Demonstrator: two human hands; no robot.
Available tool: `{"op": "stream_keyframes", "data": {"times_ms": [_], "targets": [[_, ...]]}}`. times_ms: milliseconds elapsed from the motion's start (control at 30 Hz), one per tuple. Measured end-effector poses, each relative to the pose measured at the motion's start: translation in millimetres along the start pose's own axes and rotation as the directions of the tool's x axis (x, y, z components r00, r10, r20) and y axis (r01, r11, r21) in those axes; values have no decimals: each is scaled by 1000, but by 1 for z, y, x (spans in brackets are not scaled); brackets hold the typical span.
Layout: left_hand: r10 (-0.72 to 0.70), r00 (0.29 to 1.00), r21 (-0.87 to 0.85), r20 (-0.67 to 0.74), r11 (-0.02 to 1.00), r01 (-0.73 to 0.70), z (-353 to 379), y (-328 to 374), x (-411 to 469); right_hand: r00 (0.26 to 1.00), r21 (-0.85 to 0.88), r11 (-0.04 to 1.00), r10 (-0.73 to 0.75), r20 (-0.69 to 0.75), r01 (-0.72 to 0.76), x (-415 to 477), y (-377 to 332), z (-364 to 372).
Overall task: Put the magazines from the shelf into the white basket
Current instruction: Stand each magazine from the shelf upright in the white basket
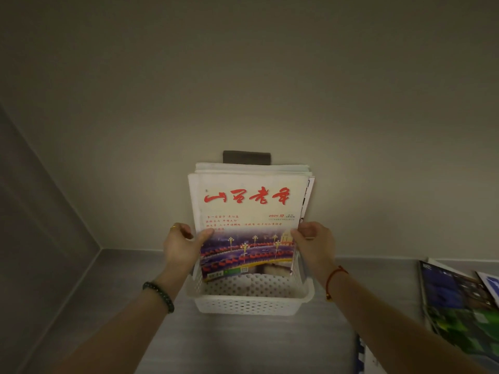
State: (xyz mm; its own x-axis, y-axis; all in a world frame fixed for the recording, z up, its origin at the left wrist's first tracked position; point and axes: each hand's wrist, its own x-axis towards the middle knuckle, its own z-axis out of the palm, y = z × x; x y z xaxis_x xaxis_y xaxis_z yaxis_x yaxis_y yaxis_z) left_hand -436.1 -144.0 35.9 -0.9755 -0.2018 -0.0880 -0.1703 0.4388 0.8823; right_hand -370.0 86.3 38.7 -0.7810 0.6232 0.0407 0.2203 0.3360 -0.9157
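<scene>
One white basket with perforated walls stands on the grey shelf, against the back wall. One magazine bundle stands upright with its lower edge inside the basket. It holds several issues, but the exact count cannot be told from the stacked top edges. The front cover carries four large red brush-style characters, apparently 山西老年, and the date mark "2025 10". The smaller red lines below are too small to read. Two hands clamp the bundle. The left hand has its thumb on the front cover and its fingers curled behind the left edge. The right hand pinches the right edge in the same way. The left hand has one gold ring and the left wrist one dark bead bracelet. The right wrist has one red cord. At least three loose magazines lie overlapping on the shelf to the right, well apart from the basket. One dark rectangular plate sits on the wall behind the bundle.
</scene>
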Motion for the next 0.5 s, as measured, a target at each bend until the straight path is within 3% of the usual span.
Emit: {"op": "stream_keyframes", "data": {"times_ms": [233,333,500], "targets": [[67,998,-68,-3,995,-67,7,3,-42,991,74,992,99,89,-106,-16,22,-44],[114,992,-96,62,990,-107,19,13,-71,986,69,989,119,113,-128,-27,40,-83],[138,962,-175,236,980,-97,64,41,-129,981,-1,982,191,33,-191,-44,85,-165]]}}
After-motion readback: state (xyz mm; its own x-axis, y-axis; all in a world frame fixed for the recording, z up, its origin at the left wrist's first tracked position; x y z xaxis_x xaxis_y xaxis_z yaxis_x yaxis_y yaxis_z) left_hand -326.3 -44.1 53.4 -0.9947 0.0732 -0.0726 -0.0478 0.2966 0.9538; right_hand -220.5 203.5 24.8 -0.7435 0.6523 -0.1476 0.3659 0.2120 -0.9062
